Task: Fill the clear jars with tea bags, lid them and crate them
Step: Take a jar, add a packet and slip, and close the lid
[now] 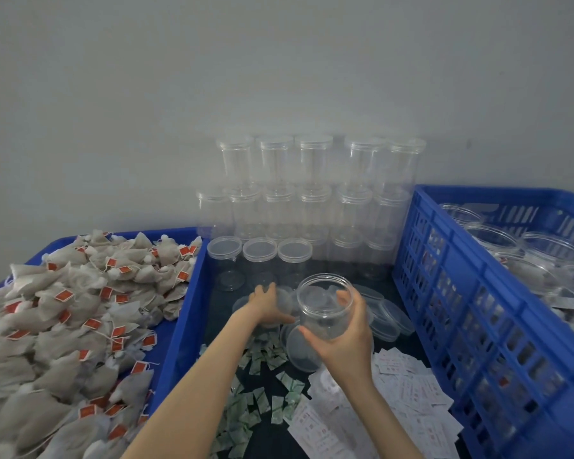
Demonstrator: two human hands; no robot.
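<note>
— Holding a clear open jar [325,308] above the dark tabletop [272,435], is that the right hand [345,339]?

— Yes. Its fingers curl round the jar's lower wall, thumb on the near side, and the jar stands upright with its mouth open and nothing visible inside.

— And the left hand [267,304]?

— It reaches forward just left of the jar, into the loose clear lids [386,314] lying on the tabletop. Its fingers look bent over a lid, but whether they pinch it, I cannot tell.

— Where are the tea bags [67,326]?

— Heaped in the blue tray [188,313] on the left, pale pouches with red tags, well apart from the held jar.

— The other jars?

— Empty lidded jars [312,193] are stacked in tiers against the grey wall, and 3 more stand in front of them. The blue crate [471,326] on the right holds filled jars lying close together.

— Anything near the wrists?

— Small green sachets [256,405] are scattered between the forearms, and white paper slips [408,392] lie spread beside the crate.
</note>
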